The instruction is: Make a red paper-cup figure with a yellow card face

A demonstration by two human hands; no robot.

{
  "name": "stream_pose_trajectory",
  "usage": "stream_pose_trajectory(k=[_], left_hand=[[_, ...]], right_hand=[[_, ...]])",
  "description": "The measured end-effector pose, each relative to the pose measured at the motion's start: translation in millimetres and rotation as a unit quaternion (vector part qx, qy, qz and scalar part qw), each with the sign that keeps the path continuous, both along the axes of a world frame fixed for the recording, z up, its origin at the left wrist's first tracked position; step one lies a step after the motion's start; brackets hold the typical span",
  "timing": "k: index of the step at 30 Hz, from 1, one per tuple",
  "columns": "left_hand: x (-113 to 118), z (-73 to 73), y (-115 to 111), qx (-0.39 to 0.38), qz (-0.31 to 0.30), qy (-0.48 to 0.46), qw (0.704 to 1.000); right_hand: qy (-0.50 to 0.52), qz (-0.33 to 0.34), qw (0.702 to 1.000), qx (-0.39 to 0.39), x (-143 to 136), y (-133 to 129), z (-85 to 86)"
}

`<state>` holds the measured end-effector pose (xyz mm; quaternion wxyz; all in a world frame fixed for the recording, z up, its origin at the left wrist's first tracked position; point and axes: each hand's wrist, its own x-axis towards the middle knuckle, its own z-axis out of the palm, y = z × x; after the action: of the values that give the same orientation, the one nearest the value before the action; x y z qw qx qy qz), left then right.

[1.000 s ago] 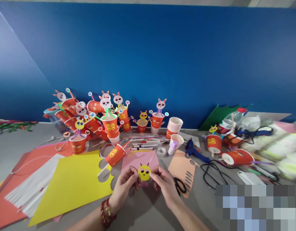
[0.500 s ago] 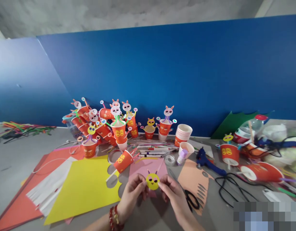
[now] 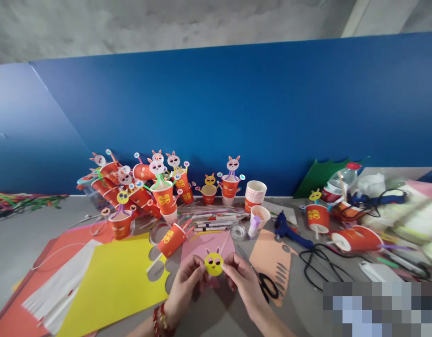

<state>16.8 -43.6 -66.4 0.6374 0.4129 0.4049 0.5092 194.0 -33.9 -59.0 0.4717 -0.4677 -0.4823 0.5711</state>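
A round yellow paper face (image 3: 213, 264) with pink ears, dark eyes and a small mouth is held upright between both hands, low in the middle. My left hand (image 3: 188, 281), with red bead bracelets at the wrist, pinches its left edge between thumb and finger. At the right edge, my right hand (image 3: 242, 278) grips it the same way. Behind the face lies a pink paper sheet (image 3: 209, 243) on the table. Black-handled scissors (image 3: 268, 286) rest just right of my right hand, partly over peach paper (image 3: 270, 257) with cut slits.
Yellow paper (image 3: 114, 281) with round cutouts lies left. Red cups with paper figures (image 3: 165, 196) crowd the back left. Pens (image 3: 216, 220), stacked cups (image 3: 255, 194), a glue stick (image 3: 254, 227) and tape stand behind. A blue glue gun (image 3: 291, 234) and its black cord lie right.
The view has shifted slightly to the right, so things appear further left. Both hands still hold the yellow face, with little change in their grip.
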Motion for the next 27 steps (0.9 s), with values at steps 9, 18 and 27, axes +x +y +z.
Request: stream_pose_trajectory(k=[9, 18, 27], left_hand=[[-2.7, 0.7, 2.2, -0.003, 0.003, 0.001, 1.0], [-3.0, 0.9, -2.9, -0.016, -0.022, 0.002, 1.0], [3.0, 4.8, 0.0, -0.002, -0.009, 0.003, 1.0]], right_hand=[[0.024, 0.004, 0.999, -0.039, -3.4, -3.1, 1.5], [0.003, 0.005, 1.0, -0.021, -2.3, -2.1, 8.3], [-0.053, 0.04, 0.998, 0.022, 0.4, -0.9, 2.2]])
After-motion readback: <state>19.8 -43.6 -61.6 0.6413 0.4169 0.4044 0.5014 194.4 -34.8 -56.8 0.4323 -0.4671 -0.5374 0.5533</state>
